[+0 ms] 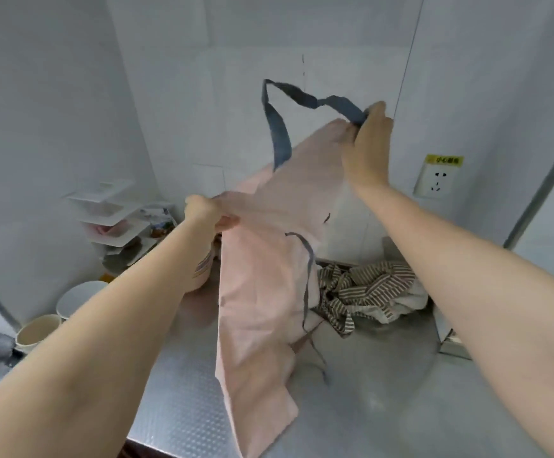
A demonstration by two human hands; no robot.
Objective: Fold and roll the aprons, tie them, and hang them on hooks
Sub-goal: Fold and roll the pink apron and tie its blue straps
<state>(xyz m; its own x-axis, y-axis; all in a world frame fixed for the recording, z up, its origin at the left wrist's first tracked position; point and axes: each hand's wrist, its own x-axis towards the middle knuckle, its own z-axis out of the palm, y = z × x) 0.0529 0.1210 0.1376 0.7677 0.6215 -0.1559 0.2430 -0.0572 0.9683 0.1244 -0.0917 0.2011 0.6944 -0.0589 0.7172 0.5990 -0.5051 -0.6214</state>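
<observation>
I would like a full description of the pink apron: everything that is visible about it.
The pink apron is thin, pale pink cloth with a grey-blue neck loop and a dark waist tie trailing down. It is unfolded and held up in the air, hanging lengthwise. The right hand grips its top corner where the loop joins; the left hand grips a bunched edge lower down. Its lower end drapes onto the metal counter, in front of a crumpled striped apron.

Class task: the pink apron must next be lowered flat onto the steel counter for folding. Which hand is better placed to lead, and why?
Probably the left hand: it grips the pink apron lower, nearer the steel counter; the right hand holds the top high.
</observation>
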